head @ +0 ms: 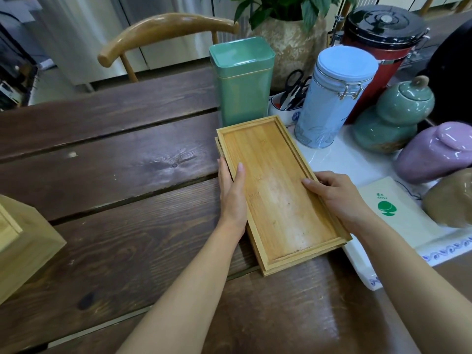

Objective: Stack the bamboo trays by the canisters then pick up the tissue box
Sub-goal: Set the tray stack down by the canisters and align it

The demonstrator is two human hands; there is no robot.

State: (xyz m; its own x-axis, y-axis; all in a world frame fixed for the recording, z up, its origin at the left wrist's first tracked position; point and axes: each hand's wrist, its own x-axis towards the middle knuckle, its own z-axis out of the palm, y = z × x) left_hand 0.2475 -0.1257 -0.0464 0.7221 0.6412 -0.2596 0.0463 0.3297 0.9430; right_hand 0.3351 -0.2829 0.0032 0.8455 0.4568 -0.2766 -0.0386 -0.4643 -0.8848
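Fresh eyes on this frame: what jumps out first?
Two bamboo trays stacked mid-table, slightly askew, draw the eye first. The left hand lies flat along their left edge and the right hand curls over their right edge. Behind them stand a green tin and a blue jar; a wooden box sits at the lower left.

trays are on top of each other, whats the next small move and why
Likely nudge the top tray square over the lower tray, whose edge peeks out at left and front; the left hand and right hand flank it.
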